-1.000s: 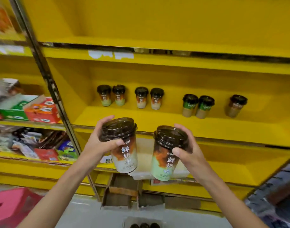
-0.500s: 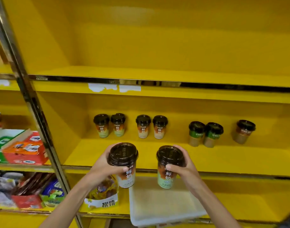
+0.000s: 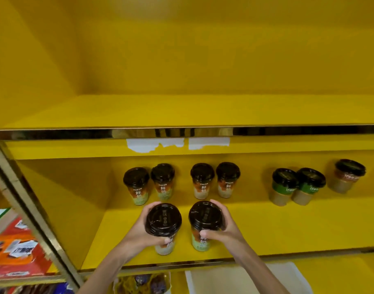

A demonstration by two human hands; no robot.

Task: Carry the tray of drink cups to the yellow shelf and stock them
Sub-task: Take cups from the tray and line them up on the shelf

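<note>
I hold two dark-lidded drink cups over the front of the yellow shelf point(image 3: 288, 230). My left hand point(image 3: 139, 232) grips a cup with a white and orange label point(image 3: 163, 221). My right hand point(image 3: 224, 228) grips a cup with a green and orange label point(image 3: 205, 219). Both cups are upright, side by side, at or just above the shelf board. Behind them stand two pairs of similar cups point(image 3: 149, 183) point(image 3: 214, 180). At the back right are two green-banded cups point(image 3: 298, 185) and one brown cup point(image 3: 347, 175).
The shelf above point(image 3: 181, 111) is bare yellow board with a metal front rail point(image 3: 181, 132). A white tray point(image 3: 245, 276) lies on the shelf below. A slanted metal post point(image 3: 33, 219) divides off red and orange snack boxes point(image 3: 16, 251) at the left. A snack bag point(image 3: 143, 282) sits below.
Both hands have carried the cups up and forward, from in front of the lower shelf edge onto the shelf level, close behind the rows of cups. The camera has moved closer.
</note>
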